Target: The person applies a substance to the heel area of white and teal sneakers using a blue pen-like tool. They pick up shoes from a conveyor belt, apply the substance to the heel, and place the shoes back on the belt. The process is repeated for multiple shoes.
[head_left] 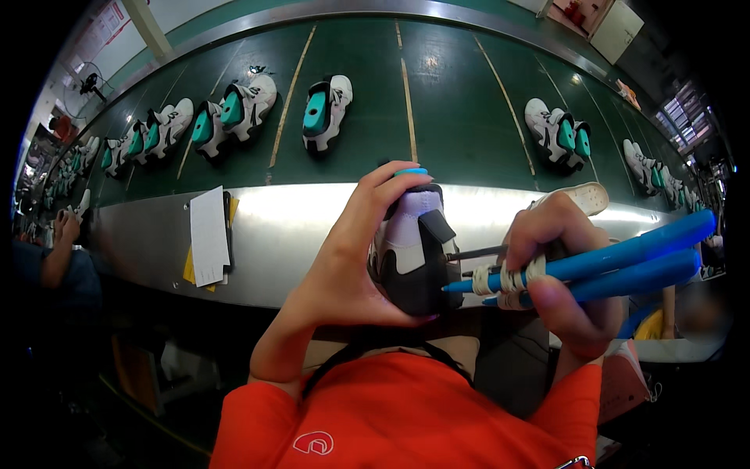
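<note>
several sneakers point(326, 113) on green surface point(461, 109), left hand point(344, 254) gripping shoe point(414, 266), right hand point(574, 316) clutching pens point(633, 248)

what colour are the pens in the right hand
Blue; the pens show best in the head view.

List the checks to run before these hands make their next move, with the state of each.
1. Shoe held: ok; the left grip wraps around its side.
2. Pens held: ok; the right grip has both.
3. Bands around the pens: ok; they are wound near the tips.
4. Pen tip touching the shoe: cannot tell; they overlap in this view.
5. Space beyond the right grip clear: not ok; a second shoe lies there.
6. Paper clear of both grips: ok; it lies farther left.
</note>
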`<state>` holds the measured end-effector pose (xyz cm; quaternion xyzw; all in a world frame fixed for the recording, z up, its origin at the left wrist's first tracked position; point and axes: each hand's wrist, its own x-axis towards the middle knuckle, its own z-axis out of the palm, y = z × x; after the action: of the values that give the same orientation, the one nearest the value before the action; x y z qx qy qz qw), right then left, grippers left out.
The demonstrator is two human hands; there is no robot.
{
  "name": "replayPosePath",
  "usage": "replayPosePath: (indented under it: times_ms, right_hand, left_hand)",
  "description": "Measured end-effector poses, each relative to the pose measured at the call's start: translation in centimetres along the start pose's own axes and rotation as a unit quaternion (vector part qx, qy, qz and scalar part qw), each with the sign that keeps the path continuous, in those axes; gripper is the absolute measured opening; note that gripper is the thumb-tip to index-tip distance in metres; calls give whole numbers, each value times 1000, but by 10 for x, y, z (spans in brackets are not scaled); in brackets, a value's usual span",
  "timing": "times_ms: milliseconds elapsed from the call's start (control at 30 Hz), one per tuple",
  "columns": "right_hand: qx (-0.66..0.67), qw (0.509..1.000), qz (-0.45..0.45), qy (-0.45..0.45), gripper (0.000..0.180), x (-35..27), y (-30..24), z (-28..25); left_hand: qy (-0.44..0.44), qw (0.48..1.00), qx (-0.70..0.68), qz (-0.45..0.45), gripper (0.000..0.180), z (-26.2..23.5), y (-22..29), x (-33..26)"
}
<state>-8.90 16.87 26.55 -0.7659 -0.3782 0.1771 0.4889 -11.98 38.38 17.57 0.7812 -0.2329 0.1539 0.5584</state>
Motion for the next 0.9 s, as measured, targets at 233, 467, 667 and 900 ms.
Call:
replayPosePath:
  times_ms: [233, 467, 667, 900]
  right_hand:
    - [-1, 999, -4, 49, 24, 20, -4, 10]
    - [183, 941, -57, 278, 32, -3, 35, -3]
    - [295, 854, 25, 428, 28, -54, 145, 49]
    - [346, 821, 161, 424, 19, -70, 203, 86]
  left_hand:
    - [32, 999, -40, -4, 96, -3, -22, 6]
    - [35, 998, -57, -16, 95, -6, -21, 1]
    - [-63, 982, 81, 158, 68, 11, -19, -83]
    - [-108, 867, 402, 273, 54, 38, -80, -146]
